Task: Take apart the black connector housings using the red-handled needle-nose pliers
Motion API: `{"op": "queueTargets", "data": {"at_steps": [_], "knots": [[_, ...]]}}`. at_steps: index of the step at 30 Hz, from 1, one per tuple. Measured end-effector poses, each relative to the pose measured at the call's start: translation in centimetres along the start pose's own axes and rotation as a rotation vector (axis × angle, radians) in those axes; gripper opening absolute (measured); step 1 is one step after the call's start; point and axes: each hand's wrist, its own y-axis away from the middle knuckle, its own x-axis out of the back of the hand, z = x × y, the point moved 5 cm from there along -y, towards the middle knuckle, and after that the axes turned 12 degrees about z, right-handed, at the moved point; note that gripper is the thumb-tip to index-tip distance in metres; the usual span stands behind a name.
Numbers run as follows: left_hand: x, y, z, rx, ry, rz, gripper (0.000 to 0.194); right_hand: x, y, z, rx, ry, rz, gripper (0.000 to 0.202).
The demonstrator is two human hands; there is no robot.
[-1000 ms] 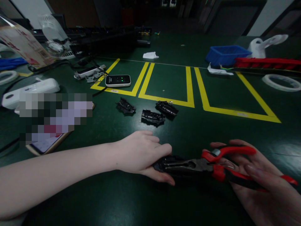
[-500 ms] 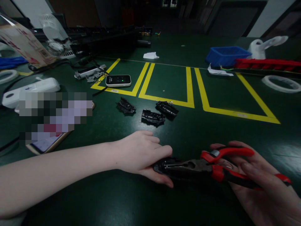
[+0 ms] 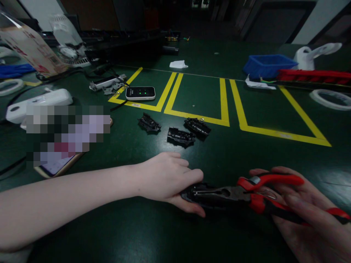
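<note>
"Where's the black part [image 3: 187, 196] from the pliers [image 3: 241, 194]?"
"Just at their nose, its long axis seemingly along them."
"And the hands?"
"Apart: the left hand [image 3: 168, 178], nearer it, pinches the part; the right hand [image 3: 312, 212] grips the pliers."

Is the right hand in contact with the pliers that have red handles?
Touching. The head view shows the right hand holding the pliers, its thumb lying across the lower handle.

Red-and-black plier handles [image 3: 285, 179]; black parts [image 3: 181, 136]; green tabletop [image 3: 131, 230]; yellow tape [image 3: 225, 98].
</note>
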Motion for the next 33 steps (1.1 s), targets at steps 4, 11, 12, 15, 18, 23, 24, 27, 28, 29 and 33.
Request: {"op": "queueTargets", "data": {"at_steps": [4, 11, 12, 15, 18, 23, 24, 27, 28, 29, 33], "knots": [[0.0, 0.1, -0.1, 0.011, -0.006, 0.020, 0.057, 0.4, -0.6, 0.0, -0.016, -0.017, 0.026, 0.056], [-0.1, 0.1, -0.2, 0.020, -0.017, 0.014, 0.055, -0.1, -0.7, 0.1, -0.024, -0.021, 0.022, 0.054], [-0.1, 0.1, -0.2, 0.021, -0.019, 0.018, 0.055, 0.0, -0.6, 0.1, -0.024, -0.021, 0.031, 0.055], [-0.1, 0.1, -0.1, 0.020, -0.035, 0.027, 0.053, 0.1, -0.3, 0.1, -0.012, 0.001, 0.054, 0.057], [-0.1, 0.0, 0.0, 0.011, -0.065, 0.027, 0.052, 0.3, 0.0, -0.3, 0.036, 0.016, 0.092, 0.058], [0.0, 0.0, 0.0, 0.000, -0.061, 0.026, 0.051, 0.1, 0.0, -0.6, 0.068, 0.008, 0.070, 0.054], [0.0, 0.0, 0.0, 0.001, -0.055, 0.031, 0.051, 0.2, -0.1, -0.6, 0.068, 0.009, 0.067, 0.054], [0.0, 0.1, 0.1, -0.005, -0.051, 0.049, 0.052, 1.1, -0.7, -0.2, 0.067, 0.028, 0.107, 0.054], [0.0, 0.1, 0.1, -0.008, -0.054, 0.051, 0.052, 1.4, -0.9, 0.0, 0.060, 0.036, 0.118, 0.054], [0.0, 0.1, 0.1, -0.009, -0.056, 0.048, 0.052, 1.7, -1.1, 0.2, 0.049, 0.044, 0.125, 0.054], [-0.1, -0.1, 0.0, -0.007, -0.067, 0.039, 0.052, 2.2, -1.7, 0.7, 0.039, 0.083, 0.132, 0.048]]}}
